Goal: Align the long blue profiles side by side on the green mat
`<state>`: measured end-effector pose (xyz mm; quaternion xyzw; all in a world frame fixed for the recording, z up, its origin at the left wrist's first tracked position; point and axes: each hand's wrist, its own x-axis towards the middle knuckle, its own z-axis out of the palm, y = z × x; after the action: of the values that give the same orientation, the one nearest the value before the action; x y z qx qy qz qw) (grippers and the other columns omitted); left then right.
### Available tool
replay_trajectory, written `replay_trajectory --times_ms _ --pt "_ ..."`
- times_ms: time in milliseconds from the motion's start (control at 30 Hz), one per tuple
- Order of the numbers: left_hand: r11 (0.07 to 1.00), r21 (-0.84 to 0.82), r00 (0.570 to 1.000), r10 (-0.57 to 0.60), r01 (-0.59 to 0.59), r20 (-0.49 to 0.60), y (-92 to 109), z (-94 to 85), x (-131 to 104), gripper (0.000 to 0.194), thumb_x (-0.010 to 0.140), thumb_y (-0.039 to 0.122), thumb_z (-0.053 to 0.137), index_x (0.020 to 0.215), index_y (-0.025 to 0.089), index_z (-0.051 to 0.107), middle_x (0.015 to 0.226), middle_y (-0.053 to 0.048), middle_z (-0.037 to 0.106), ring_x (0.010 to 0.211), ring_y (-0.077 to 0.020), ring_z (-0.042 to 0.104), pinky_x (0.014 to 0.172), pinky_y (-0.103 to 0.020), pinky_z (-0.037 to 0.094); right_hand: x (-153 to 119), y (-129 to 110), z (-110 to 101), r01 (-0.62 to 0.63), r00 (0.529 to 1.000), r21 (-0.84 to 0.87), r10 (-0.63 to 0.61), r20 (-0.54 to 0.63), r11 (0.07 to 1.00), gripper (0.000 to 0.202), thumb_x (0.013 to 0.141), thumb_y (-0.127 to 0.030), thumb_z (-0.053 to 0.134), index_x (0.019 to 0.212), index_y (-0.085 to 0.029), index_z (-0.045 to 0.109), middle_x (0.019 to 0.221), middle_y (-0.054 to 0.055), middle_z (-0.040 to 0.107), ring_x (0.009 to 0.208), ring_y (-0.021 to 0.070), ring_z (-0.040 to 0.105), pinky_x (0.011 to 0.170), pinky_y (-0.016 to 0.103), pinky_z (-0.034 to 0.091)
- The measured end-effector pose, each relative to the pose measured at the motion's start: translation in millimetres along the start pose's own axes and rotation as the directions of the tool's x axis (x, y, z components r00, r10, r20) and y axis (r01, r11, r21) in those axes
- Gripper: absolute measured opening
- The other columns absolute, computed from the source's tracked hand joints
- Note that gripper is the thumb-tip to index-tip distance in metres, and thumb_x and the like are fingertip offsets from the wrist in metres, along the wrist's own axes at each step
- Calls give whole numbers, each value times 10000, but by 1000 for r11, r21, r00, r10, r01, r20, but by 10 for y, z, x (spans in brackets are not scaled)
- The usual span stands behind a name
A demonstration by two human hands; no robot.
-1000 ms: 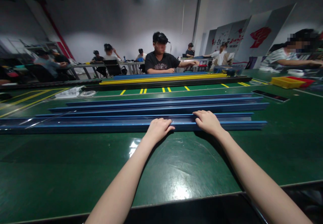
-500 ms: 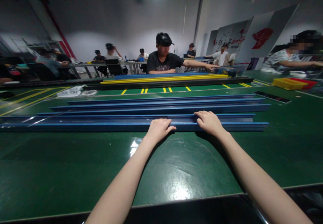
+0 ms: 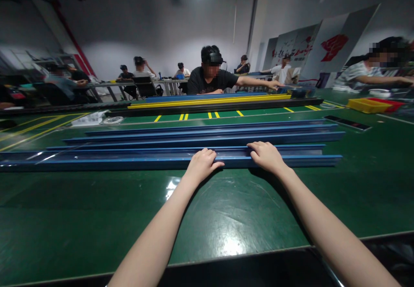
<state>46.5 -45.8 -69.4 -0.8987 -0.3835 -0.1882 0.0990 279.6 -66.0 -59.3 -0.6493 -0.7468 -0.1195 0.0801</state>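
Note:
A long blue channel (image 3: 110,163) with raised side walls lies lengthwise across the table, nearest to me. My left hand (image 3: 202,164) grips its near wall, fingers bent over the top edge and thumb pointing right. Farther right on the same piece, my right hand (image 3: 265,155) has its fingers reaching over the wall into the trough, its thumb toward the left. Parts of the fingers are hidden behind the wall and the backs of my hands. Clear film covers the left end of the channel. Just behind it lies another blue channel (image 3: 207,140), parallel and untouched.
Yellow strips (image 3: 210,100) and a black strip (image 3: 226,106) lie at the far side, before a seated person (image 3: 211,80) with an arm stretched out. A phone (image 3: 347,122), a yellow tray (image 3: 368,105) and a red tray (image 3: 391,104) sit right. White packaging (image 3: 87,118) lies left.
My left hand has shifted very slightly, its fingers a little higher over the channel's wall. My right hand stays in place. The view has moved slightly; the person opposite leans a bit differently.

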Motion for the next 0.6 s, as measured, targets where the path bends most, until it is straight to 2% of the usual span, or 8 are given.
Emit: replay_trajectory --times_ms 300,600 --pt "999 -11 997 -41 42 66 3 -12 1 389 815 511 389 796 160 555 807 -57 611 785 -175 569 673 -251 403 -4 -9 -14 -5 1000 1 5 15 1000 426 765 -214 308 1104 -138 555 1137 90 573 1001 180 522 818 296 343" --pt "997 70 1000 -24 23 16 11 4 -26 392 825 515 363 770 168 536 812 -32 589 747 -160 564 594 -236 379 -2 2 -9 9 1000 -14 -9 -1 1000 425 769 -222 309 1095 -135 566 1111 92 589 986 183 535 824 288 356"
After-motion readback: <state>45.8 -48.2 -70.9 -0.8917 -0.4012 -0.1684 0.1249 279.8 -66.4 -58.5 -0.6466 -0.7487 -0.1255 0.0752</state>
